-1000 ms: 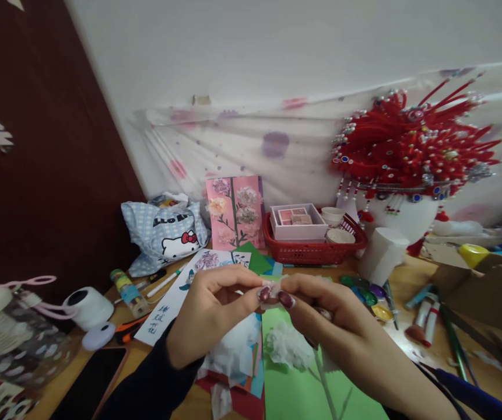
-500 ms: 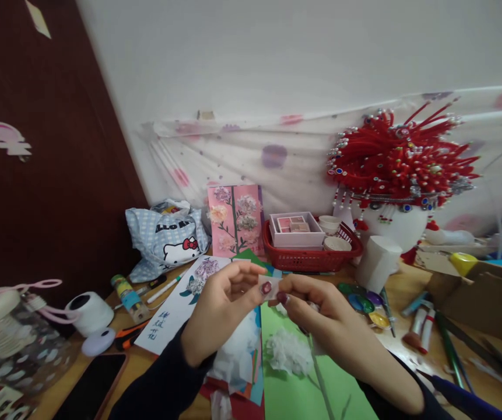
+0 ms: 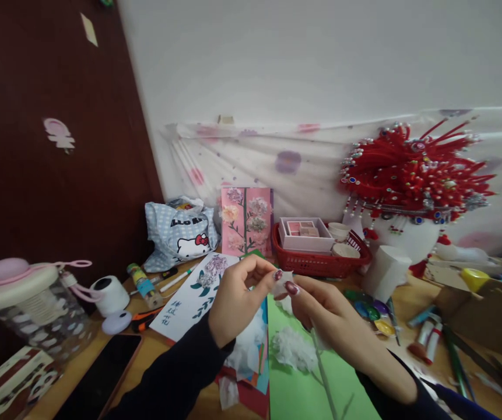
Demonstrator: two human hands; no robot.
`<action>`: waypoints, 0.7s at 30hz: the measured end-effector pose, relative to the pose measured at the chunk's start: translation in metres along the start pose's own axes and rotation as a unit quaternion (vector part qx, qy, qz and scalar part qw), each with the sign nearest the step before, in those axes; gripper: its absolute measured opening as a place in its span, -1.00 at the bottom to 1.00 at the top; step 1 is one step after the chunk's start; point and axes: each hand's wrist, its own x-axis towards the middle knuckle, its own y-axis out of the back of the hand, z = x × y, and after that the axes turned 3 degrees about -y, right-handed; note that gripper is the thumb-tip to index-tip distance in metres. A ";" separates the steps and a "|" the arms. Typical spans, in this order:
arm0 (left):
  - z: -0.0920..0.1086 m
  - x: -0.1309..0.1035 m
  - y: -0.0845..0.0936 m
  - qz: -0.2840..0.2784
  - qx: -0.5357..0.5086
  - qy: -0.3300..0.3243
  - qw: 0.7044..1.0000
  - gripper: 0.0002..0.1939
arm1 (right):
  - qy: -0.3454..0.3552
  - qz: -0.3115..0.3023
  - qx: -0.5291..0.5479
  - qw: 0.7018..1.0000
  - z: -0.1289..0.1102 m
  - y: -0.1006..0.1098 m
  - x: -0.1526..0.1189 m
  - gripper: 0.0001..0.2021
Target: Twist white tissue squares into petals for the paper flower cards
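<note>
Left hand and right hand both pinch the tissue. Looks super light, soft and rippable, so gentle edge grips seem safest.

Fingertips partly hide the white scrap, and the bottom edge crops the phone

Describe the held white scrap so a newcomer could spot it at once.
A green sheet lies on the wooden desk. Above it, the left hand and right hand pinch the small white scrap, held aloft, unlike the ruffled white paper flower below.
</note>
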 end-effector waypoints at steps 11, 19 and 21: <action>-0.001 0.002 0.007 -0.014 0.050 -0.048 0.997 -0.90 | 0.013 -0.011 0.048 0.999 0.003 -0.011 0.006 -0.59; 0.004 -0.003 0.006 -0.083 0.169 -0.068 0.980 -0.68 | 0.042 0.009 0.080 0.996 0.003 -0.019 0.012 -0.55; 0.002 -0.002 0.005 -0.087 0.179 -0.079 0.977 -0.65 | 0.037 -0.001 0.096 0.995 0.003 -0.021 0.012 -0.55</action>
